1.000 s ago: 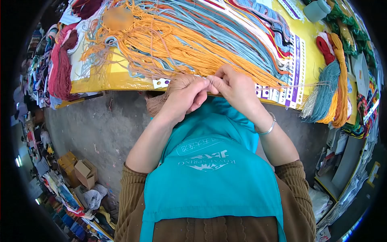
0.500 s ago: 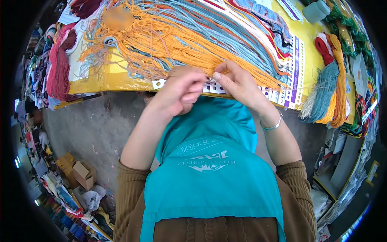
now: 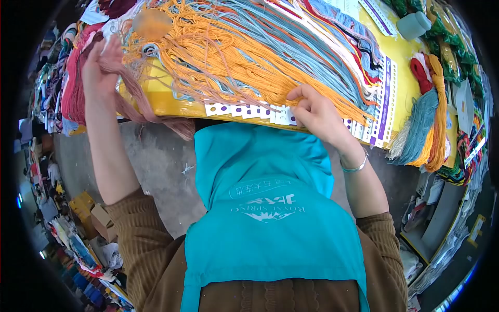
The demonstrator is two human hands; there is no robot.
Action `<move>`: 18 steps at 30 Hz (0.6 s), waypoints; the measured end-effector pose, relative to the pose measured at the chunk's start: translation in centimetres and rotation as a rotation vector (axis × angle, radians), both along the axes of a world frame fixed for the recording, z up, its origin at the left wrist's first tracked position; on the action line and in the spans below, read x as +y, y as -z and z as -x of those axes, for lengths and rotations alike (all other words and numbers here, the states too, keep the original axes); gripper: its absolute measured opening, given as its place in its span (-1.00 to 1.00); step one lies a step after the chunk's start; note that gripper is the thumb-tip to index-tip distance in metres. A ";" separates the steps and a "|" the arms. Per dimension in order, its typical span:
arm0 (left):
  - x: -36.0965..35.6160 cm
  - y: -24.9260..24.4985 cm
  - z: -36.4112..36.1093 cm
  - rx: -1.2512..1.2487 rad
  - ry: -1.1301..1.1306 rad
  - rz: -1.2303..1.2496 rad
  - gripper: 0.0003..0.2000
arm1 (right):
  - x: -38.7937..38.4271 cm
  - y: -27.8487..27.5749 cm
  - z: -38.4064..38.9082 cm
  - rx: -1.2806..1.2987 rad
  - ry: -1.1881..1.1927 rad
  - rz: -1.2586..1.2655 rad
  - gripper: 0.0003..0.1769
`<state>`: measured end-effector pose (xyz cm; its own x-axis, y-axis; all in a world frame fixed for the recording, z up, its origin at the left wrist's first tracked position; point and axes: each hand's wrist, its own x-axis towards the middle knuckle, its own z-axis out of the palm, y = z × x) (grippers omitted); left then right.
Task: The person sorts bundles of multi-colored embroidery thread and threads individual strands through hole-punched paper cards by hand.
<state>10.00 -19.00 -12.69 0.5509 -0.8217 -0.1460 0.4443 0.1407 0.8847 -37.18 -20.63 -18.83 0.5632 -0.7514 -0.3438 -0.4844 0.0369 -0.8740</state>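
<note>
My left hand [image 3: 101, 73] is raised at the left end of the table, fingers pointing away from me. A dusty-pink skein of thread [image 3: 138, 99] passes through it, and the skein's lower end hangs over the table's front edge. Motion blurs the fingers somewhat. My right hand [image 3: 317, 114] is at the front edge with its fingers curled in, over a row of white punched cards [image 3: 249, 111] with purple dots. Whatever its fingertips hold is too small to make out. Beside it lie long orange threads [image 3: 260, 78], with thin pinkish strands across them.
Blue, white and red threads [image 3: 312, 47] fan out behind the orange ones on the yellow table [image 3: 169, 107]. A long punched card [image 3: 383, 99] and tied skeins [image 3: 423, 114] lie at right. Pink skeins [image 3: 73, 88] hang at left. A bluish cup [image 3: 414, 25] stands at the back.
My left hand has moved from beside the right hand to the far left, where the dusty-pink skein now runs through it. My right hand has shifted slightly right and towards me.
</note>
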 end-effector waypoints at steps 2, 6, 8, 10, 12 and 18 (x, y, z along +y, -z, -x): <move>1.5 -0.2 6.1 -0.034 -0.042 -0.088 -0.50 | 0.0 -0.1 0.0 0.032 0.012 0.008 -0.71; 6.4 1.5 12.2 0.231 0.319 0.093 -0.43 | 0.3 0.4 -0.2 0.056 0.026 0.058 -0.77; 8.1 1.5 14.8 0.311 0.380 0.114 -0.42 | 0.8 0.6 -1.1 -0.013 0.022 0.136 -0.81; 9.1 1.6 16.8 0.313 0.412 0.107 -0.39 | 1.6 -0.3 -2.2 -0.144 0.031 0.171 -0.85; 9.4 1.7 18.7 0.317 0.449 0.107 -0.37 | 3.0 -2.5 -4.8 -0.335 0.051 0.163 -0.88; 9.5 3.0 22.2 0.341 0.657 0.211 -0.42 | 4.8 -2.8 -10.4 -0.576 0.005 -0.028 -0.90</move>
<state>-12.18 -9.50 -15.64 -0.1077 -0.9939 -0.0238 0.7381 -0.0959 0.6679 -26.76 -15.83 -15.98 0.6616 -0.7498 -0.0025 0.0697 0.0648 -0.9955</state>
